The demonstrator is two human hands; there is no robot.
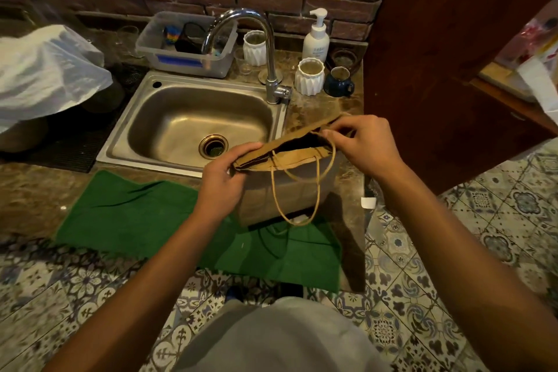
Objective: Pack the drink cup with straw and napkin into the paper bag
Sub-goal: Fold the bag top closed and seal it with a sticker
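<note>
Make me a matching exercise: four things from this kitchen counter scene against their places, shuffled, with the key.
1. brown paper bag
2. green cloth
3. white pump bottle
4. dark blue mug

A. by the brick wall, behind the ribbed white cup
B. flat on the counter, in front of the sink
C. right of the ribbed white cup
D. between both hands, top pinched

Pairs: 1-D, 2-B, 3-A, 4-C

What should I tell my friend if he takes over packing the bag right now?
Left hand: pinching the left end of the paper bag mouth.
Right hand: pinching the right end of the rim, beside the rope handle.
The bag stands on the counter by the sink, partly on the green cloth, its mouth only a narrow slit.
Done: bag picked out, opening started.
Left: spread the mouth wide, then put in cup, straw and napkin; none are in view.
</note>
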